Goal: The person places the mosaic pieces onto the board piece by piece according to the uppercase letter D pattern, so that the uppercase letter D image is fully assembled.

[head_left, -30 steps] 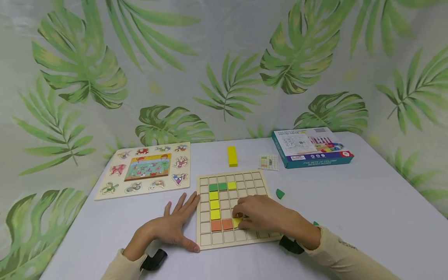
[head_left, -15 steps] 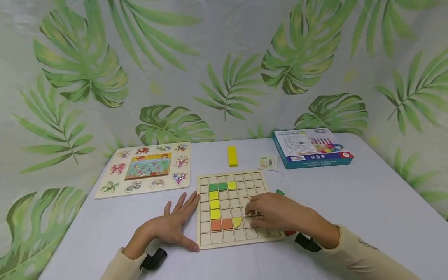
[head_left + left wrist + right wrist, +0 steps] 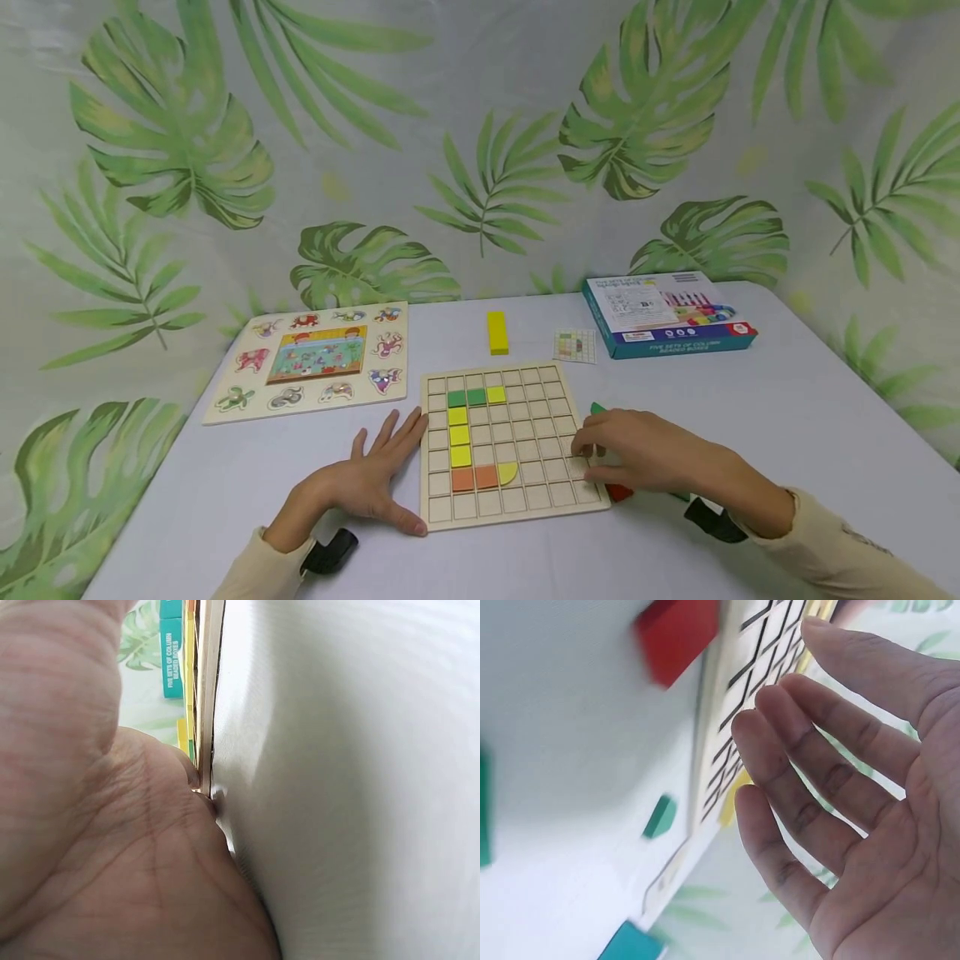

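A wooden grid board [image 3: 525,497] lies on the white table, holding green, yellow and orange square tiles. At the end of the orange tiles [image 3: 475,477] sits a yellow quarter-circle tile [image 3: 507,473]. My left hand [image 3: 375,483], fingers spread, touches the board's left edge with fingertips and thumb. Over the board's right edge hovers my right hand [image 3: 641,450]; its fingers are loosely bent and hold nothing in the right wrist view. Under and beside it are a red piece [image 3: 620,492] and a green piece [image 3: 597,407], both partly hidden. Another green piece [image 3: 681,496] shows below the wrist.
A small pattern card [image 3: 574,347] and a stack of yellow blocks [image 3: 497,333] lie behind the board. At the back right is a teal-edged box [image 3: 675,317]. A wooden picture puzzle [image 3: 307,362] occupies the back left.
My right hand has let go of the yellow quarter-circle tile and moved right, off the grid's middle to its right edge. My left hand stays in place.
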Demonstrator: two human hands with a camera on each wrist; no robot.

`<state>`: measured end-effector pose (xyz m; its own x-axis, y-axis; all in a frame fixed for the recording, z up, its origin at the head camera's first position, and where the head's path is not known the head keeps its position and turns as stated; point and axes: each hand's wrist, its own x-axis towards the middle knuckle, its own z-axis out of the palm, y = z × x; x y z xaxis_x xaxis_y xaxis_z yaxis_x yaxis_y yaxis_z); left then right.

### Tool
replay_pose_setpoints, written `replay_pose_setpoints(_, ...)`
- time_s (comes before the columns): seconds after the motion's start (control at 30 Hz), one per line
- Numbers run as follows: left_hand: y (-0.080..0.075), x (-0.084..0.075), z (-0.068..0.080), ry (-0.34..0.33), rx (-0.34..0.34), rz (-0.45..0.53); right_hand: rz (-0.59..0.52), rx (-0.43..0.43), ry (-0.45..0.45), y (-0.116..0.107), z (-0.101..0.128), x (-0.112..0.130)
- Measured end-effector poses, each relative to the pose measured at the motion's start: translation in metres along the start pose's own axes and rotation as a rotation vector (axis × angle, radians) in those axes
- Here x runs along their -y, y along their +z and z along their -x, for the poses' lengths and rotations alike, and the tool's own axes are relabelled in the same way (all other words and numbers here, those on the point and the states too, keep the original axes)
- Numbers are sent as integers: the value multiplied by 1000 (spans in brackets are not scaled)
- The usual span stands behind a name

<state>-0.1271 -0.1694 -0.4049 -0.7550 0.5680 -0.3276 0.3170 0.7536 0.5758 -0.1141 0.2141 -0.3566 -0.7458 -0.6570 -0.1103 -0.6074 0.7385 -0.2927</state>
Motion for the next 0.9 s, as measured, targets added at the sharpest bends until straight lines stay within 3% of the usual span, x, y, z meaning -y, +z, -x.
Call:
replay_pose_setpoints(0.37, 0, -2, 1, 5, -8, -1, -88, 61, 104, -2, 21, -22)
replay_pose_setpoints(0.9, 1, 0, 1, 7, -7, -12, -172, 88, 91, 1, 40, -34)
